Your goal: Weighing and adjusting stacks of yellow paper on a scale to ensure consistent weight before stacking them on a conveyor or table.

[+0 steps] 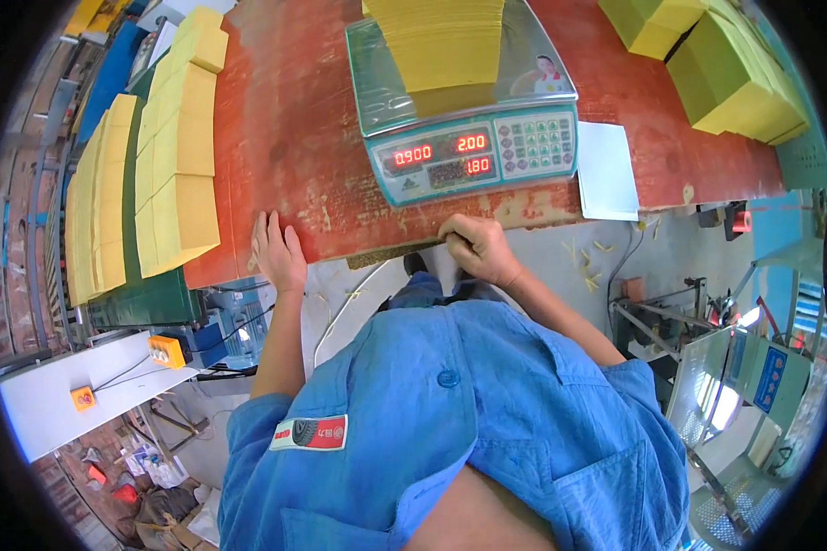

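My left hand lies flat on the near edge of the red worn table, fingers stretched out and a little apart, holding nothing. At the same edge, below the scale, my right hand rests as a loose fist; I see nothing in it. Between and beyond my hands stands a teal digital scale with lit red digits and a keypad. On its metal pan sits a tall stack of yellow paper sheets. Neither hand touches the scale or the stack.
Yellow paper stacks stand in rows at the left, beside a green surface. More yellow stacks are at the far right. White sheets lie right of the scale. An orange switch box sits on a white panel lower left.
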`<move>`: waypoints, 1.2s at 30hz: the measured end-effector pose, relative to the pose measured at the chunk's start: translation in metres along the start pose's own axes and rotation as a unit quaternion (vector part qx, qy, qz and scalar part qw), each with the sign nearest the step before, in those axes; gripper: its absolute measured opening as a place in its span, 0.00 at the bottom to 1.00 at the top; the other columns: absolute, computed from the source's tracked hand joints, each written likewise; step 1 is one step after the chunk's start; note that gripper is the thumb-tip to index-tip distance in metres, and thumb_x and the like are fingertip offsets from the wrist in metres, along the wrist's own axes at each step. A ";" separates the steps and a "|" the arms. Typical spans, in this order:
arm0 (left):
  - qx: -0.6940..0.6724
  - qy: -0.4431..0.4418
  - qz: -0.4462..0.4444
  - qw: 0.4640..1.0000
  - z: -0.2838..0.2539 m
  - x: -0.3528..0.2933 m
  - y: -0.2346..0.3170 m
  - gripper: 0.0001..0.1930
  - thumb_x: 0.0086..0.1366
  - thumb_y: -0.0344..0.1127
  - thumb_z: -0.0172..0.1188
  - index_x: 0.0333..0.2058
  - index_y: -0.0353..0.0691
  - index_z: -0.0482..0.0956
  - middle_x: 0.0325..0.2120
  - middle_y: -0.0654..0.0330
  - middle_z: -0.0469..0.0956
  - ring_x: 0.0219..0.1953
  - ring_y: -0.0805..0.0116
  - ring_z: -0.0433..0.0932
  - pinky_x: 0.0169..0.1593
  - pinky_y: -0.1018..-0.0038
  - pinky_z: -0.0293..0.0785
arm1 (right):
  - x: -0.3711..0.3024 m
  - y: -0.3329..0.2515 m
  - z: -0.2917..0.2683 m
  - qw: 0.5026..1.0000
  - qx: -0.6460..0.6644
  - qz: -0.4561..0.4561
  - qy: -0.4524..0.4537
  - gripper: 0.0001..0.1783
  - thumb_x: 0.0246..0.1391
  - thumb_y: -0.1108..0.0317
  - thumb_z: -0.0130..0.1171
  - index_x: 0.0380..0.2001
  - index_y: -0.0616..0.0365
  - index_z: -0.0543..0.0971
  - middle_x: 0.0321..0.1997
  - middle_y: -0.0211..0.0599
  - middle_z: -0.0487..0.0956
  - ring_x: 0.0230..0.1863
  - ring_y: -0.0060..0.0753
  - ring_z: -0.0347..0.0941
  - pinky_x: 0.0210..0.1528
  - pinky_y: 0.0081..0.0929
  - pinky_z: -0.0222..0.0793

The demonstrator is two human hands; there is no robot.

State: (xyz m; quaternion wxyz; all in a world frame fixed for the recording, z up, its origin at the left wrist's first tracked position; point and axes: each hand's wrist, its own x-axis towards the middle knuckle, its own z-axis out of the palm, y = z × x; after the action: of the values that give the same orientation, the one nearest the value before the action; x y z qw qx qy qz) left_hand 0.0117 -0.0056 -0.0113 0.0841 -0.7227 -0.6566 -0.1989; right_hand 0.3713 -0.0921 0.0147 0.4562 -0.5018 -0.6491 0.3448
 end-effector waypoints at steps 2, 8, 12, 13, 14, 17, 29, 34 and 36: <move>0.000 -0.002 0.000 1.000 0.000 0.001 0.002 0.22 0.67 0.43 0.49 0.56 0.41 0.72 0.61 0.52 0.66 0.63 0.51 0.62 0.65 0.57 0.56 | -0.001 0.003 0.000 1.000 0.003 0.004 -0.003 0.04 0.49 0.74 0.53 0.31 0.59 0.76 0.26 0.46 0.78 0.28 0.49 0.77 0.31 0.39 0.73; 0.008 -0.006 -0.015 1.000 -0.002 0.005 0.002 0.22 0.67 0.43 0.49 0.56 0.40 0.72 0.61 0.52 0.66 0.63 0.51 0.62 0.65 0.57 0.57 | 0.003 0.003 -0.001 1.000 0.007 -0.010 -0.012 0.05 0.49 0.76 0.53 0.31 0.59 0.76 0.27 0.46 0.77 0.29 0.46 0.77 0.34 0.36 0.73; 0.008 -0.007 -0.010 1.000 -0.004 0.010 0.005 0.22 0.67 0.43 0.49 0.56 0.39 0.72 0.61 0.52 0.66 0.63 0.51 0.62 0.65 0.58 0.57 | 0.001 0.016 0.002 0.999 -0.014 -0.034 -0.017 0.06 0.48 0.70 0.55 0.31 0.58 0.76 0.27 0.48 0.77 0.31 0.53 0.76 0.33 0.41 0.73; 0.009 -0.010 -0.011 1.000 0.001 0.010 0.003 0.22 0.67 0.42 0.49 0.56 0.39 0.72 0.61 0.52 0.66 0.63 0.51 0.62 0.65 0.58 0.57 | -0.001 0.023 0.003 0.999 -0.019 -0.033 -0.021 0.06 0.48 0.69 0.55 0.31 0.58 0.76 0.28 0.48 0.77 0.32 0.53 0.76 0.34 0.41 0.73; -0.001 -0.019 -0.025 0.999 0.004 0.010 0.000 0.22 0.67 0.43 0.50 0.56 0.39 0.72 0.61 0.51 0.66 0.63 0.51 0.62 0.65 0.59 0.57 | 0.001 0.021 0.000 0.999 -0.007 -0.024 -0.033 0.06 0.48 0.70 0.55 0.31 0.58 0.76 0.28 0.48 0.77 0.32 0.54 0.76 0.34 0.41 0.73; -0.103 -0.060 -0.115 0.986 0.003 0.017 -0.009 0.23 0.69 0.45 0.48 0.56 0.37 0.72 0.61 0.51 0.66 0.64 0.53 0.62 0.66 0.60 0.57 | 0.001 0.008 -0.009 0.998 0.042 -0.010 -0.044 0.07 0.48 0.72 0.54 0.33 0.59 0.77 0.28 0.47 0.78 0.30 0.47 0.77 0.35 0.38 0.73; -0.800 -0.220 -0.193 0.524 -0.074 0.248 0.168 0.43 0.67 0.66 0.43 0.66 0.34 0.56 0.67 0.49 0.57 0.69 0.56 0.54 0.71 0.59 0.43 | 0.193 -0.044 -0.142 0.948 0.222 0.006 0.228 0.22 0.69 0.56 0.41 0.51 0.61 0.75 0.46 0.37 0.77 0.49 0.24 0.72 0.50 0.25 0.67; -0.824 -0.326 -0.106 0.451 -0.068 0.315 0.234 0.36 0.70 0.61 0.43 0.64 0.36 0.61 0.61 0.52 0.66 0.67 0.60 0.59 0.68 0.63 0.53 | 0.292 -0.013 -0.148 0.923 0.243 -0.005 0.299 0.28 0.70 0.50 0.38 0.61 0.59 0.70 0.57 0.38 0.75 0.57 0.26 0.68 0.58 0.26 0.62; -0.834 -0.337 -0.105 0.424 -0.061 0.325 0.243 0.33 0.71 0.58 0.44 0.63 0.37 0.63 0.59 0.53 0.69 0.65 0.62 0.62 0.67 0.65 0.56 | 0.300 -0.024 -0.145 0.942 0.274 0.060 0.184 0.31 0.70 0.46 0.35 0.62 0.58 0.69 0.59 0.36 0.74 0.59 0.27 0.68 0.61 0.27 0.62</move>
State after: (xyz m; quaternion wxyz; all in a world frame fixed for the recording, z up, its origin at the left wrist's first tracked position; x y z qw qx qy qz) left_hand 0.2583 0.2390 0.2069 -0.8091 -0.3745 -0.2170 -0.3975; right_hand 0.4754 0.1897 0.1599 0.6661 -0.4503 -0.4025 0.4377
